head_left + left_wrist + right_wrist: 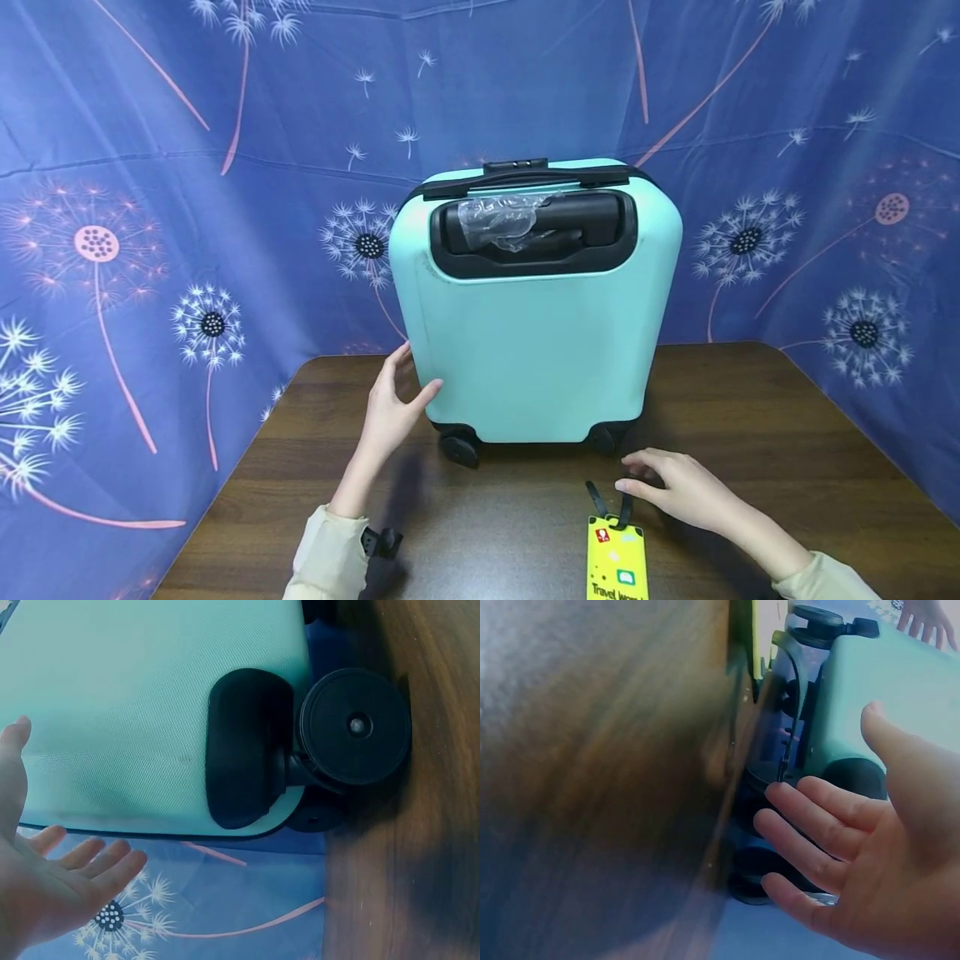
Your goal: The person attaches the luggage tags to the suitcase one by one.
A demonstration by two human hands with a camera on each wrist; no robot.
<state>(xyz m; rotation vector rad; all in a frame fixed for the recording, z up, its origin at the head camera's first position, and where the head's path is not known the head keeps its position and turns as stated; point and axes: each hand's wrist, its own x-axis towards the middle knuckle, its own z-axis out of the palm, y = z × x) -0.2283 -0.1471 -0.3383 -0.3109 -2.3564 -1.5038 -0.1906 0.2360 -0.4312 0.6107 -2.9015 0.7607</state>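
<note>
A mint-green suitcase (536,350) stands upright on its black wheels (459,448), a black handle (540,223) set in its upper face, partly covered by clear plastic film. My left hand (390,408) is at the suitcase's lower left side, thumb and fingers spread; the left wrist view shows the hand (67,885) with its palm turned to the shell. Near the right wheel is my right hand (678,487), fingers loosely bent and thumb apart. By its fingertips rises the black strap (626,510) of a yellow luggage tag (617,558), cut off by the lower frame edge.
Everything rests on a dark brown wooden table (495,517). Behind and beside it hangs a blue cloth (300,100) with dandelion prints. The suitcase stands close to the cloth at the back. A black wrist device (381,542) sits at the left sleeve.
</note>
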